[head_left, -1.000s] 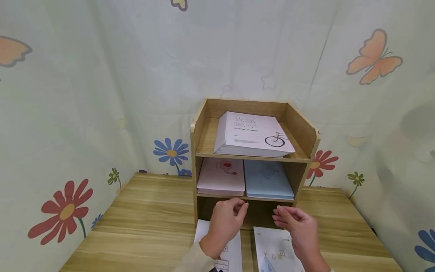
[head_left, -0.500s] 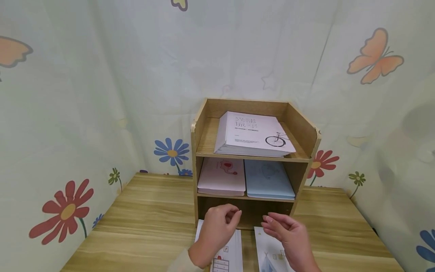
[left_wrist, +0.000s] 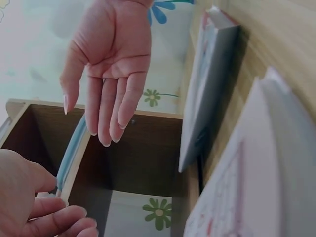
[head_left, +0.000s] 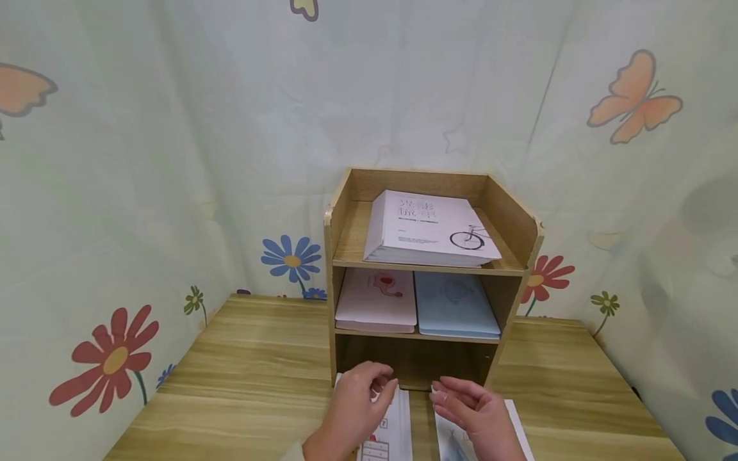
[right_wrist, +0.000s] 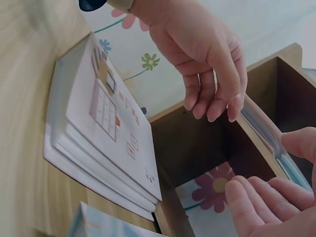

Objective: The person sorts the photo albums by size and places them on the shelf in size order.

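My left hand (head_left: pixel 357 403) hovers over a stack of white booklets (head_left: pixel 386 429) with a drawn chest of drawers on the cover. Its fingers are loosely bent and hold nothing. To its right, my right hand (head_left: pixel 475 416) hangs over another white booklet (head_left: pixel 446 435), whose cover shows a bluish tent; this hand is also bare. Both wrist views show gaps between the hands and the booklets. In the right wrist view the left stack (right_wrist: pixel 108 118) has several layers. Beyond the fingertips stands a wooden desk shelf (head_left: pixel 432 269), its bottom compartment holding nothing visible.
Pink notebooks (head_left: pixel 375 301) and blue notebooks (head_left: pixel 455 304) lie side by side in the shelf's middle compartment. A thick white book stack (head_left: pixel 426 224) with a bicycle drawing sits on top. The wood-grain table (head_left: pixel 248 378) meets a flowered curtain (head_left: pixel 230 160) behind.
Both hands have drawn back from the shelf toward me and moved lower, the right one also shifting left. The shelf, notebooks and booklets have stayed in place.
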The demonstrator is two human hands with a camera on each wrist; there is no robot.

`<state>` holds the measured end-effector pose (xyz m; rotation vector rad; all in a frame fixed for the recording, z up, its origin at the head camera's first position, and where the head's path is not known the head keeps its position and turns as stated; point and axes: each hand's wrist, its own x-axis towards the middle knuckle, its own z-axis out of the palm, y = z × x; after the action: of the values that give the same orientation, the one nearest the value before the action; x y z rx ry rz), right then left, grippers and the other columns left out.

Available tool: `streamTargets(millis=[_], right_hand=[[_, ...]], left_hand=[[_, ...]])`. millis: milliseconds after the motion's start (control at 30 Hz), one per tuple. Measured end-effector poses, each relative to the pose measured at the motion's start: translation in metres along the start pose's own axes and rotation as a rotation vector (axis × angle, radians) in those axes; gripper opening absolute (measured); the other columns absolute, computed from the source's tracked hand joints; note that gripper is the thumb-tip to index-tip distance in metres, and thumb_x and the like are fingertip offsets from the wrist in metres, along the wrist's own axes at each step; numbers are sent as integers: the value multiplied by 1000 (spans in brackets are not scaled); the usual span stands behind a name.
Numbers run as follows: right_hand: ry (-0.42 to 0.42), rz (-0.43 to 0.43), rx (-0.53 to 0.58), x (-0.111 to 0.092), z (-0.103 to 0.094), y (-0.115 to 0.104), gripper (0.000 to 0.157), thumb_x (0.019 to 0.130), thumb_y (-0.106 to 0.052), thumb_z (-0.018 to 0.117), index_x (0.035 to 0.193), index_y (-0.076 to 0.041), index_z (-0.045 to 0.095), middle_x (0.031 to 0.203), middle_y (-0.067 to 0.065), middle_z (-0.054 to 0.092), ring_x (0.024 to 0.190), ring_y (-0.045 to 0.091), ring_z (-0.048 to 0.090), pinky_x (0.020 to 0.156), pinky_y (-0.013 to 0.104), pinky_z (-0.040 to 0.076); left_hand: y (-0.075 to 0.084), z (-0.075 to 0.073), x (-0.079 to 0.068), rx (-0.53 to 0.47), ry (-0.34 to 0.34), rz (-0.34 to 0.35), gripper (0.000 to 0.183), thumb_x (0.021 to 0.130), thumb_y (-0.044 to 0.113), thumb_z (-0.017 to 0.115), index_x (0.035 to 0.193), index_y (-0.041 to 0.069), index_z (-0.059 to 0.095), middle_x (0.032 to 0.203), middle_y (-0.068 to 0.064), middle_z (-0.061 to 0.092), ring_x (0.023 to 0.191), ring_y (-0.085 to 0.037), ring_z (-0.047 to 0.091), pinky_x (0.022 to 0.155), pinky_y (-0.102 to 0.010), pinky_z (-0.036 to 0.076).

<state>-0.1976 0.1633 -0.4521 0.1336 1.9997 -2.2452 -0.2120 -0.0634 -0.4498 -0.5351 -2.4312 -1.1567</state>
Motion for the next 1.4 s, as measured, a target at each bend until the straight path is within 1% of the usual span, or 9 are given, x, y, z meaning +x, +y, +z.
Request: streamTargets(millis=[100,333,500,600,667,867,1067,1233,1400], right_hand=[[-47,25,-35,-3,-1,1,63,94,-21,76,143,11,50,128,17,71,106,21,75,97,44,59],[-108,42,-104,-5,-2,10,67,93,-27,77,143,9,51,132,15,70,113,17,72,92,29,60],[-158,26,-133,-7,-2,22,63,96,-25,73,142,12,51,134,19,68,117,17,70,89,20,57],[-196,31,-128,-9,-2,28,63,96,-23,72,142,14,49,137,22,65,118,18,68,90,20,57],[-217,43,-126,-9,-2,31,65,96,-24,72,142,15,48,137,24,64,119,19,68,92,23,58],[-243,124,-167,-8,-2,33,71,93,-32,76,143,12,49,136,24,65,116,16,68,96,32,58],[-289,185,-211,-7,1,34,79,93,-36,76,146,13,44,141,28,59,122,23,65,100,43,57],[-310,199,-234,-7,5,38,77,93,-34,75,145,15,43,141,27,59,124,27,64,100,45,57],[-322,204,-250,-8,10,41,74,93,-30,75,142,16,46,139,27,62,125,30,64,100,43,57]], left_hand=[[-4,-1,-7,22,10,3,15,94,16,74,107,9,73,92,4,67,81,-10,63,70,-23,58],[-17,-2,-23,73,8,-12,28,91,16,76,117,8,70,104,5,64,90,-14,61,77,-25,56],[-27,-4,-35,108,58,24,29,87,15,78,115,8,71,104,5,63,88,-10,58,76,-24,53],[-34,-6,-41,100,93,62,30,83,13,82,110,7,73,101,4,63,83,-8,54,73,-23,50],[-37,-6,-45,72,104,57,30,80,11,83,108,6,74,98,3,63,80,-8,52,73,-24,49],[-42,-11,-52,-5,67,-71,37,80,14,85,113,4,72,100,1,62,89,-15,57,82,-29,51],[-45,-17,-56,16,40,-163,44,79,19,85,118,5,71,110,0,63,104,-20,59,96,-40,52],[-49,-23,-61,18,13,-205,55,76,19,86,125,1,66,115,-7,61,106,-26,60,95,-41,54],[-56,-33,-60,-64,-104,-326,70,79,18,86,136,-6,54,121,-15,55,105,-27,58,89,-36,56]])
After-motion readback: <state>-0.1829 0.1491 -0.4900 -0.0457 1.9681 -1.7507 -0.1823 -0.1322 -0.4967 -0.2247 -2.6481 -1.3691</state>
